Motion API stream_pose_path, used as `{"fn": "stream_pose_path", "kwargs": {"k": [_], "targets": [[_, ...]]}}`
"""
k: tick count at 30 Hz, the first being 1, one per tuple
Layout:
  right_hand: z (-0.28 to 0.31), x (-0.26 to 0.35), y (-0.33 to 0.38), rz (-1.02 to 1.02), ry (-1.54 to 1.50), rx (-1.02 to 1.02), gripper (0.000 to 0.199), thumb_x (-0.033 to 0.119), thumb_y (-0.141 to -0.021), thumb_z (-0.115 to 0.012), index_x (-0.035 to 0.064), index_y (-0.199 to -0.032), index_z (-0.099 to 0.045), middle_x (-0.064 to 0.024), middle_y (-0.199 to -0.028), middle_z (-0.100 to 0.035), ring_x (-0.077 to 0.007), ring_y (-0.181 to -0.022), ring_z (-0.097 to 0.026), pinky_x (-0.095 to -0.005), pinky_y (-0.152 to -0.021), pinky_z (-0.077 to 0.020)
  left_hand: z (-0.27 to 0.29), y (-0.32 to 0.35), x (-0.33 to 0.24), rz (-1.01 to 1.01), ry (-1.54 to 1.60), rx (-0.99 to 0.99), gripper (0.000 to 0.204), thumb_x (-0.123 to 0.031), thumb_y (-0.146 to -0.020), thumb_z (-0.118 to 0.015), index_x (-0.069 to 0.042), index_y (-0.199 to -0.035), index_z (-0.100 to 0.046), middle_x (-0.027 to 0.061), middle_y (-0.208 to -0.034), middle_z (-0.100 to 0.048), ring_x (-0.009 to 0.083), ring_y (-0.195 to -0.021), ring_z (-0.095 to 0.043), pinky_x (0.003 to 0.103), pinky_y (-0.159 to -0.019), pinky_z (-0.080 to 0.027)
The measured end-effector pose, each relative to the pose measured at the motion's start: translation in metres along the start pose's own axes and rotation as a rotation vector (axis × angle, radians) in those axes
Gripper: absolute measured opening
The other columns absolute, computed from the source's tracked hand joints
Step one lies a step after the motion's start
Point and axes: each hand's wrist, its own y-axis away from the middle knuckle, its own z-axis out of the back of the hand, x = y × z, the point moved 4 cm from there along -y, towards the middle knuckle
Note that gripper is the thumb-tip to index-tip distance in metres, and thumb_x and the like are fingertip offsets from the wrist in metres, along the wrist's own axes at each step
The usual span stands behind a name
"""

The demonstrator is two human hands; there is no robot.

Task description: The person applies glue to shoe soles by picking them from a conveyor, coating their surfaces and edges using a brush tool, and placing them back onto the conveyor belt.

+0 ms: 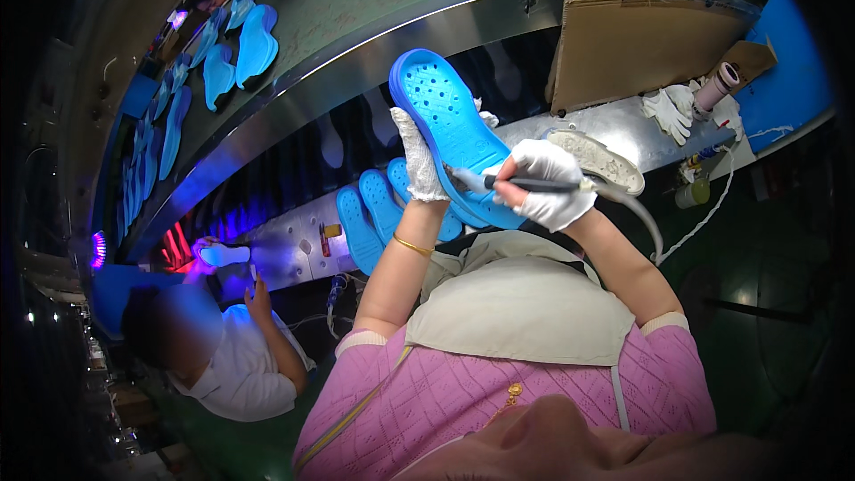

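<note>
In a white glove, my left hand (pixel 419 160) is closed on the side of a bright blue shoe sole (pixel 443 107), tilted up in front of me. Small holes dot the sole's forefoot. My right hand (pixel 554 191), also gloved but with bare fingertips, grips a black-handled brush (pixel 539 184) like a pen. A grey hose (pixel 646 214) runs from the brush's rear end. Its bristles (pixel 465 178) touch or hover close over the sole's inner edge near my left fingers; contact is hard to tell. The palm side of my left hand is partly hidden.
Several blue soles (pixel 358 227) lean on the metal bench (pixel 303 245) at left. A greyish sole (pixel 598 160), white gloves (pixel 668 114) and a pink roll (pixel 715 89) lie right. Beyond runs a green conveyor belt (pixel 356 0) carrying soles, with cardboard (pixel 641 49) below. A co-worker (pixel 236 365) sits left.
</note>
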Motion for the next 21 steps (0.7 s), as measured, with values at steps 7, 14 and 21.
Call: {"fn": "stream_pose_path", "kwargs": {"k": [7, 14, 21], "targets": [[-0.007, 0.006, 0.011, 0.243, 0.123, 0.044, 0.012, 0.003, -0.077, -0.073, 0.0033, -0.087, -0.065, -0.0075, -0.083, -0.065, -0.0133, -0.071, -0.063, -0.0256, -0.065, -0.0508, 0.006, -0.004, -0.004, -0.042, -0.054, -0.005, 0.101, -0.084, -0.072, -0.041, -0.001, -0.128, -0.047, 0.0169, -0.114, -0.061, 0.033, -0.098, -0.062, 0.046, -0.088, -0.053], [0.024, -0.02, -0.009, -0.04, -0.276, -0.082, 0.012, 0.004, -0.084, -0.069, 0.0013, -0.093, -0.063, -0.008, -0.086, -0.067, -0.012, -0.072, -0.065, -0.0239, -0.068, -0.0529, -0.029, 0.035, 0.015, 0.12, 0.381, 0.194, 0.103, -0.081, -0.078, -0.037, -0.003, -0.144, -0.028, 0.0207, -0.14, -0.04, 0.0338, -0.124, -0.045, 0.046, -0.106, -0.038], [-0.01, 0.01, -0.009, 0.415, 0.161, -0.014, 0.019, -0.002, -0.071, -0.074, 0.0042, -0.084, -0.063, -0.01, -0.082, -0.063, -0.0245, -0.073, -0.061, -0.0318, -0.068, -0.0486, -0.014, 0.017, 0.02, 0.052, 0.103, 0.084, 0.091, -0.076, -0.083, -0.036, -0.007, -0.143, -0.033, 0.022, -0.137, -0.045, 0.0366, -0.121, -0.049, 0.048, -0.102, -0.042]]}}
